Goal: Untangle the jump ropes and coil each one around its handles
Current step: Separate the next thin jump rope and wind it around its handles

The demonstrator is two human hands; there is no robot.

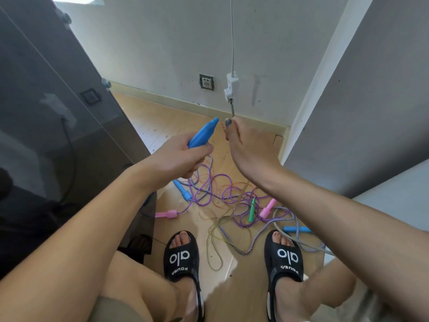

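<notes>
**Blue handle lifted, tangle on the floor beyond the feet**

Knees and two black slides [181, 256] sit nearest, toes pointing at the wooden floor [162, 126]. Just beyond them lies the tangle [222, 201]: a purple cord, a blue-and-white braided rope [232, 240], a pale yellowish cord [212, 249], all looped over one another. Handles poke out of it: pink ones [166, 214] left and right, a green one [251, 210], a second blue handle [182, 190] on the left and another blue one on the right.

Left hand [183, 156] is wrapped round a blue handle [202, 133], tip pointing far and up. The braided rope hangs from below the fist into the heap. Right hand [246, 145] is raised just beside it, fingers drawn together at the tips; what it pinches, if anything, I cannot make out. A white adapter [231, 86] hangs on the wall behind.

Handling judgement: handles are rigid, light plastic, the sure place to grip. Cords look limp and light; the thin glossy ones probably slide free easily, the braid likely snags. Best drawn hand over hand from the handle end, not yanked.
</notes>
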